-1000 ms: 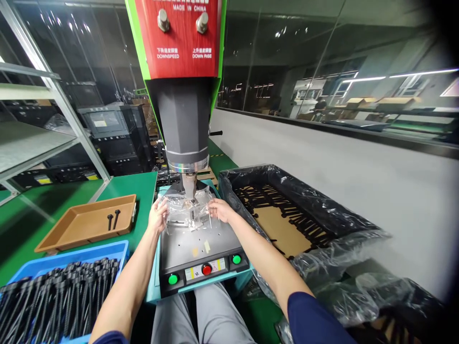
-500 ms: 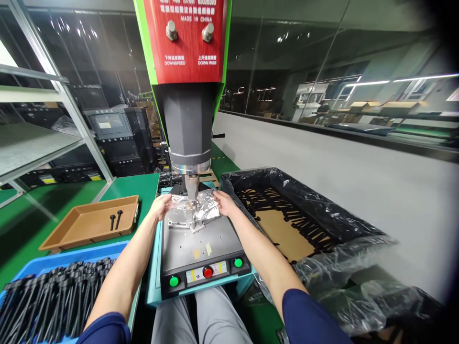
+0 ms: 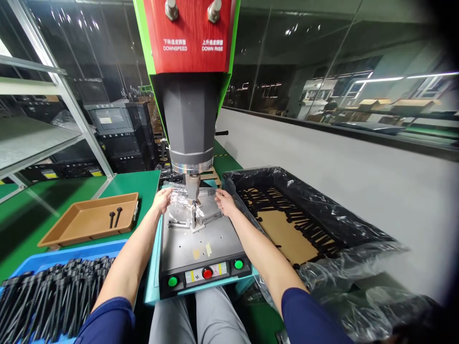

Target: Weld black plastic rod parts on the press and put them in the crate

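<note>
A green bench surface (image 3: 138,184) runs under a tall press (image 3: 191,38) with a glossy red front panel and a dark grey, faceted housing that narrows to a bright steel ring and a slim metal tip (image 3: 192,185). Glass partitions behind it reflect strip lights.

The fingers of my left hand (image 3: 162,199) and my right hand (image 3: 225,201) are each pinched on an opposite edge of a thin, crinkled clear film (image 3: 181,197). It is stretched between them, just under the metal tip and over a small steel fixture (image 3: 190,220) on the matte grey base plate (image 3: 201,239). Along the plate's front edge sit two round green buttons (image 3: 172,281) and a red one (image 3: 207,273) between them.

To my left lies a shallow brown tray (image 3: 82,224) with two black screws (image 3: 114,217), and nearer me a blue bin (image 3: 39,260) heaped with long black threaded rods (image 3: 53,291). To my right is a box lined with shiny black plastic (image 3: 315,210), with flat cardboard and black strip-like parts inside.
</note>
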A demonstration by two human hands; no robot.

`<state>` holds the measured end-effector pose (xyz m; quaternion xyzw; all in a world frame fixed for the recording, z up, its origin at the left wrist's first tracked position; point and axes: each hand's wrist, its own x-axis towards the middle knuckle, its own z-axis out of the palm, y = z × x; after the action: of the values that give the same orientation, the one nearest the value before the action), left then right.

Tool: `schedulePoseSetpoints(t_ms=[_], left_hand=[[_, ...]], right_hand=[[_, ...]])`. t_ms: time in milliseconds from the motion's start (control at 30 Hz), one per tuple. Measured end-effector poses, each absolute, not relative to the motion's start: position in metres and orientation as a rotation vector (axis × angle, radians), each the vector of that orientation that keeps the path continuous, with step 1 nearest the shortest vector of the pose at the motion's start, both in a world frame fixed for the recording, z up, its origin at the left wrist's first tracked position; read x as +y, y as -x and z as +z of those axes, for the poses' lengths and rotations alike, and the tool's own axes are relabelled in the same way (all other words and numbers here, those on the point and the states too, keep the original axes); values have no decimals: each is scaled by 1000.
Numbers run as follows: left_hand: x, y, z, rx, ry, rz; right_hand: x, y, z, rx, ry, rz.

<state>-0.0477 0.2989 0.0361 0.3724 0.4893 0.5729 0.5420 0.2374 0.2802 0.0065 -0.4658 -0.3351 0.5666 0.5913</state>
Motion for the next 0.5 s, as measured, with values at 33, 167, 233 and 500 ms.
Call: schedulePoseSetpoints(t_ms=[33,167,233,500], left_hand=[[300,48,35,1184,-865,1355],[296,50,30,1229,-804,1295],[289,52,26,1233,-785,1255],[247,52,5,1209,-746,1183]], right_hand=[[281,-238,6,-783,1097,1314],[283,-240,6,-802,1133,1313],[281,-241,6,-812,1143,1316],[274,-243,-4,-806,1171,1338]])
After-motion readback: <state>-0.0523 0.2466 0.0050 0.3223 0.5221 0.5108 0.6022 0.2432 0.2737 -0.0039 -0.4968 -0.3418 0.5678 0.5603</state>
